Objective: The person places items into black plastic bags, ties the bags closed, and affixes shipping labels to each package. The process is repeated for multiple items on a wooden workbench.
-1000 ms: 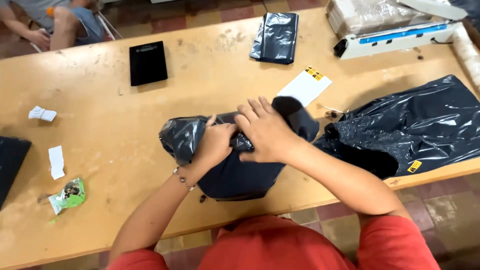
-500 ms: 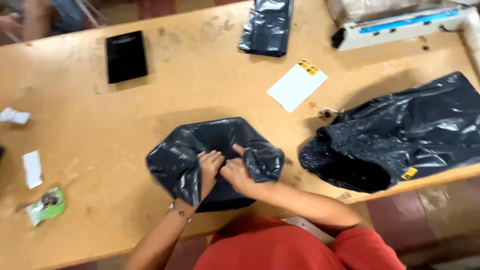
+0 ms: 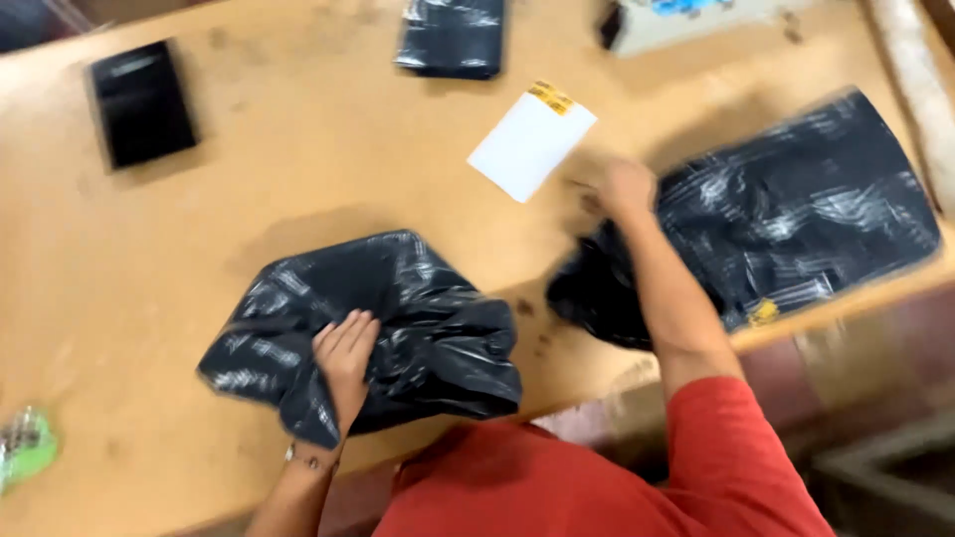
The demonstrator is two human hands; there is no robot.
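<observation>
The black plastic bag [image 3: 388,318], crumpled and glossy, lies at the worktop's [image 3: 298,179] near edge. The left hand [image 3: 345,358] presses flat on it, fingers [image 3: 348,333] together. The right hand [image 3: 625,187] is blurred beside the white card [image 3: 530,141]; finger state undeterminable.

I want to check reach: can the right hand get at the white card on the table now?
Probably yes. The right hand is stretched out just beside the white card, and only bare table seems to lie between them, though the picture is blurred.

Left hand [image 3: 345,360] presses a black bag [image 3: 368,328]; right hand [image 3: 625,187] reaches toward a white card [image 3: 530,141].
</observation>
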